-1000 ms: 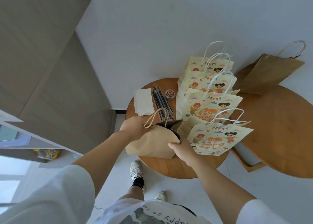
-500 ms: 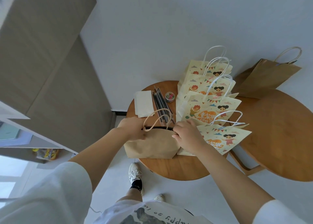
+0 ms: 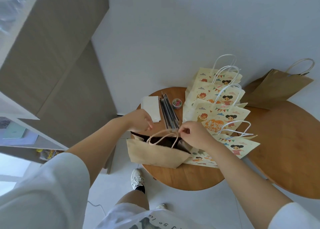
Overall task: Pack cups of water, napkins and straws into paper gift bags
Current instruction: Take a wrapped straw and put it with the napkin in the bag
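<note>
A plain brown paper bag [image 3: 155, 155] stands with its mouth open at the near left of the small round wooden table [image 3: 183, 178]. My right hand [image 3: 195, 136] pinches the bag's two cord handles [image 3: 162, 137] together above the mouth. My left hand [image 3: 138, 121] grips the far left rim of the same bag. Behind it lie a stack of white napkins [image 3: 150, 107] and a bundle of dark wrapped straws [image 3: 168, 112]. Several cream printed gift bags [image 3: 218, 110] stand in a row to the right. No cup of water is visible.
A small jar of coloured paper clips [image 3: 176, 104] sits beside the straws. Another brown bag [image 3: 277, 88] leans at the back right on a larger wooden table [image 3: 285, 152]. A shelf unit [image 3: 20, 133] is at the left, and my shoe [image 3: 137, 178] is by the table's edge.
My right hand moved from the bag's right side up to its handles and now pinches them. The bag's mouth has opened wider, and my left hand has shifted farther back along the rim.
</note>
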Demonstrator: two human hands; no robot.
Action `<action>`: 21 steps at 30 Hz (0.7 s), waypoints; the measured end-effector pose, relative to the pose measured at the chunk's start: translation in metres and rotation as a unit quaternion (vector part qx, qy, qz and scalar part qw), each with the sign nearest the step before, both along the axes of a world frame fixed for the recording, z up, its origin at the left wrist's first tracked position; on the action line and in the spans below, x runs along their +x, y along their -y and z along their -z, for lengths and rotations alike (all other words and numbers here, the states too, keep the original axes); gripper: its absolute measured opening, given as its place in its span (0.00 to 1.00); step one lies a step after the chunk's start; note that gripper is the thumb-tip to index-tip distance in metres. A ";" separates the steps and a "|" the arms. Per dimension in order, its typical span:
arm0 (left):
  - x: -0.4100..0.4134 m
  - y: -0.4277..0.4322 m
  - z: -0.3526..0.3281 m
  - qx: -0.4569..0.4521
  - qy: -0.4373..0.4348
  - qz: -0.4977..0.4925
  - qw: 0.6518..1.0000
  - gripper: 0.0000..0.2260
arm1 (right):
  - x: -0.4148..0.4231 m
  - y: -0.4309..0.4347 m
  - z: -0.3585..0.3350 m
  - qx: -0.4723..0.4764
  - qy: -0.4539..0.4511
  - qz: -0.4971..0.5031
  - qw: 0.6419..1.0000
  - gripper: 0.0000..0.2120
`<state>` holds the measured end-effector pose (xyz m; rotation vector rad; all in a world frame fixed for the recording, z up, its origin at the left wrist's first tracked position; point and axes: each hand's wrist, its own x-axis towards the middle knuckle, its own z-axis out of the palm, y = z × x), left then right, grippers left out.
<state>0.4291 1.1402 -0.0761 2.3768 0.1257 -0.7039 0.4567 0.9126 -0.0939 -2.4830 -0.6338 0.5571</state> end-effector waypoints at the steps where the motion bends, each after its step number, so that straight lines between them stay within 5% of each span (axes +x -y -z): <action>1: 0.005 0.001 -0.002 -0.002 0.003 -0.004 1.000 0.18 | 0.006 -0.004 -0.002 -0.001 -0.008 0.005 1.000 0.07; 7: 0.054 -0.002 0.013 0.019 0.045 -0.011 0.999 0.13 | 0.059 -0.029 0.003 0.007 -0.054 0.073 0.996 0.09; 15: 0.159 -0.010 0.084 0.018 -0.003 0.013 1.000 0.13 | 0.150 -0.075 0.075 -0.104 -0.131 0.158 0.973 0.18; 21: 0.220 -0.007 0.143 -0.031 -0.042 -0.039 0.998 0.13 | 0.198 -0.107 0.139 -0.071 -0.154 0.287 0.943 0.11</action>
